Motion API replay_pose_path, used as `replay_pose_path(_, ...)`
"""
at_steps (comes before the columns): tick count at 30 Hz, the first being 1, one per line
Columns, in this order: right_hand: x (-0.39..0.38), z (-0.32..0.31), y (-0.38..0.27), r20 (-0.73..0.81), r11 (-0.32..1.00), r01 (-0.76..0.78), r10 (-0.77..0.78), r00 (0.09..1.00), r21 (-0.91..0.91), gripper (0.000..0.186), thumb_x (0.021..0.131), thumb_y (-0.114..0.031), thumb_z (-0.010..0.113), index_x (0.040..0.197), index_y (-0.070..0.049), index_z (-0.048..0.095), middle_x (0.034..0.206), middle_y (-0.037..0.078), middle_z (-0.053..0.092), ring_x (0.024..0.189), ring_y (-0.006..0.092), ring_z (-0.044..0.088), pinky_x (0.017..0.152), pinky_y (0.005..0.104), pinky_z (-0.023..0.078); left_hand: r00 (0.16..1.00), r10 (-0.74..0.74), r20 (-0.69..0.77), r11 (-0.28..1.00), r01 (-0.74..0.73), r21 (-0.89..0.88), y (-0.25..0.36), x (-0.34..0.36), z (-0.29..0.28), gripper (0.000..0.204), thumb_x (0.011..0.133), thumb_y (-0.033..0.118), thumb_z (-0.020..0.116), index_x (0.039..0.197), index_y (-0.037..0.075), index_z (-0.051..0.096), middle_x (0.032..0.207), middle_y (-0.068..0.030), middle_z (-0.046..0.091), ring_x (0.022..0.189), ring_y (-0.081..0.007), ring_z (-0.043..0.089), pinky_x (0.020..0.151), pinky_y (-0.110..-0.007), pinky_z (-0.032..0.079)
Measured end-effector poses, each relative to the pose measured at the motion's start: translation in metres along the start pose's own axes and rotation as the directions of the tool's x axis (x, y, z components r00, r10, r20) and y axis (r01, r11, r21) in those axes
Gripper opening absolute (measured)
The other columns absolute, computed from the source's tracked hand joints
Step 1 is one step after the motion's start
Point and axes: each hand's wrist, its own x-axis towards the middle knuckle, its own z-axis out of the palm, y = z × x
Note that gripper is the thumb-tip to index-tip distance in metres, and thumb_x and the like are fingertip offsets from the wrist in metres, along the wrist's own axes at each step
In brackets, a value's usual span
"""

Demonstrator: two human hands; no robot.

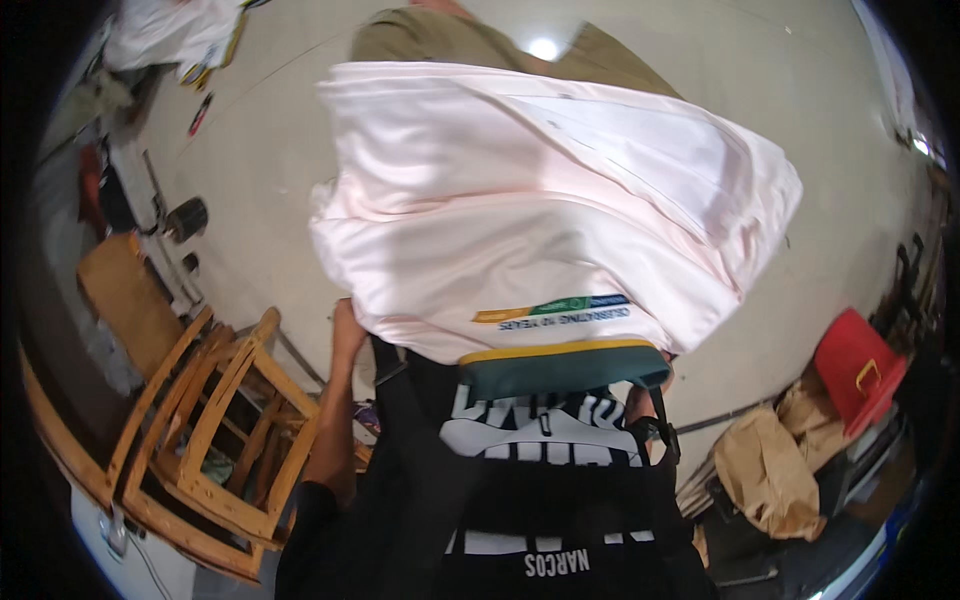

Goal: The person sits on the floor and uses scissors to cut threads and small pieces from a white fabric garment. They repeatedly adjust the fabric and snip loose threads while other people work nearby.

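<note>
A pale pink garment [550, 230] with a printed strip and a dark green, yellow-edged collar band [560, 365] spreads in front of my black-and-white top [560, 510]. My left hand [346, 325] is closed on its lower left edge, the fingertips tucked behind the cloth. My right hand [668, 370] is mostly hidden behind the lower right of the garment, near a dark strap, so I cannot tell whether it is closed. Olive trousers [610, 60] with a bit of bare skin show beyond the garment.
Wooden chairs [230, 420] stand at lower left. At right are a red object [850, 365] and brown paper [765, 470]. A white bundle [165, 30] and a small red-and-black item [200, 112] lie on the pale tiled floor [240, 200], near a dark cylinder [185, 218].
</note>
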Motion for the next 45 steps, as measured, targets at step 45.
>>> replay_pose_path(45,0.033,-0.059,-0.083,0.308,0.723,0.23,-0.025,0.951,-0.652,0.04,0.085,-0.039,0.076,0.088,0.001,0.072,0.064,0.003,0.056,0.052,0.0125,0.047,0.049,0.0309,0.036,0.737,-0.362,0.57,0.799,-0.069,0.598,0.162,0.056,-0.1,0.026,0.082,0.019,0.071,0.094,-0.003,0.069,0.076,-0.0169,0.072,0.066,-0.0284,0.07,0.067,-0.04,0.053)
